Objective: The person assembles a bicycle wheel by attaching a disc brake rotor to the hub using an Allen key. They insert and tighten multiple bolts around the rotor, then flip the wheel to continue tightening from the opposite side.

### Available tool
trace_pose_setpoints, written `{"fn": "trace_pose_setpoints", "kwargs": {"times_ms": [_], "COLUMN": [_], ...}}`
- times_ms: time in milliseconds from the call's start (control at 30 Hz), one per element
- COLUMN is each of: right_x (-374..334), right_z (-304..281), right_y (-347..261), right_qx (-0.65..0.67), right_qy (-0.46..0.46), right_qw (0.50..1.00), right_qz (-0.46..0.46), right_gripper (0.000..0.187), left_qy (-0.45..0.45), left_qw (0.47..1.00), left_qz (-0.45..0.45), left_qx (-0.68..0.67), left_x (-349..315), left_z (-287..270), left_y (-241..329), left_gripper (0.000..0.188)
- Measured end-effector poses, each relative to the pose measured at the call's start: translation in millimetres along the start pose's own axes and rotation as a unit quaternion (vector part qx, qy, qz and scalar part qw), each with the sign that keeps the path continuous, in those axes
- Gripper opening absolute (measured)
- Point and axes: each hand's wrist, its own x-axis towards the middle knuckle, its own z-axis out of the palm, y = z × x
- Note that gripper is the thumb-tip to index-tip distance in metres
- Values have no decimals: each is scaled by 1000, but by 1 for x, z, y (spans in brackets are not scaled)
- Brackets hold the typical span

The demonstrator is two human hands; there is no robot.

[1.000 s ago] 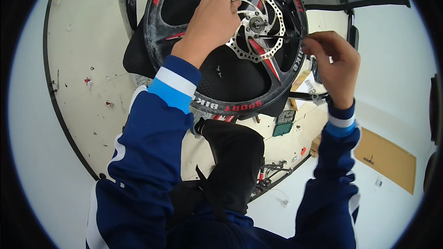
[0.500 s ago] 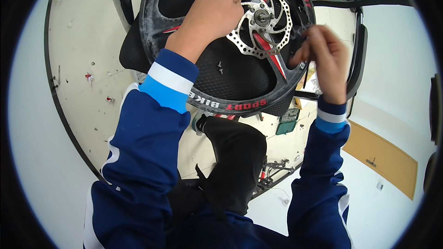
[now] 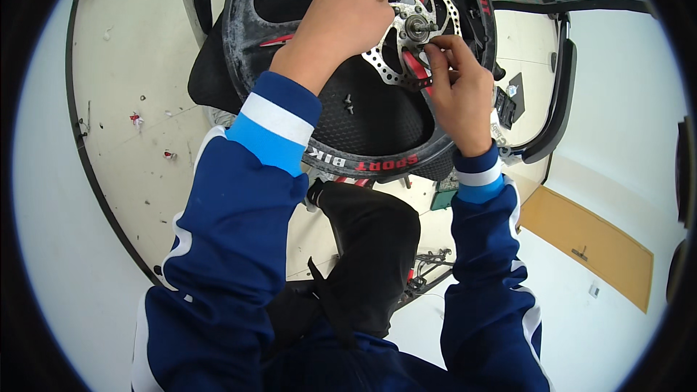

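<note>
A silver brake disc (image 3: 406,13) with a drilled rim lies over the hub of a black spoked bike wheel (image 3: 238,51) with red accents. The axle (image 3: 425,27) sticks up through its middle. My left hand (image 3: 345,18) closes its thumb and fingers on the disc's left edge. Near the axle, on the lower right of the hub, my right hand (image 3: 462,94) is in a pinch; whatever sits between its fingertips is too small to make out. Several small bolts (image 3: 348,104) rest on the black textured surface (image 3: 385,120) seen between the spokes.
At right stands a black-framed chair (image 3: 559,112), with a dark tray-like item (image 3: 506,107) beside the wheel. A green case (image 3: 443,199) is partly hidden under my right sleeve. Scraps litter the pale floor (image 3: 120,167) at left. A bike frame part (image 3: 432,268) lies below.
My right hand has moved left and inward from beyond the wheel's right rim to the disc's hub. My left hand keeps its hold as disc and wheel shift slightly.
</note>
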Motion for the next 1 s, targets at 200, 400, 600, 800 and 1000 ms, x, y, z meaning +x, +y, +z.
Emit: {"fn": "trace_pose_setpoints", "kwargs": {"times_ms": [200, 400, 600, 800, 1000], "right_x": [-9, -15, -12, -12, -16], "right_z": [16, 20, 23, 26, 37], "right_y": [-15, -25, -34, -44, -34], "right_qx": [6, -20, -51, -88, -35], "right_qy": [67, 73, 113, 102, 141], "right_qw": [996, 994, 981, 978, 963], "right_qz": [51, 80, 148, 159, 227], "right_gripper": [9, 12, 19, 20, 25], "left_qy": [5, 54, 18, 3, -32], "left_qw": [1000, 998, 996, 997, 994], "left_qz": [-27, -11, -78, -73, -88], "left_qx": [-3, -11, -36, -27, -54], "left_x": [3, 0, -3, -1, -5], "left_z": [1, 13, 7, 5, -5], "left_y": [2, 3, 14, 8, 12], "left_gripper": [32, 34, 38, 38, 42]}}
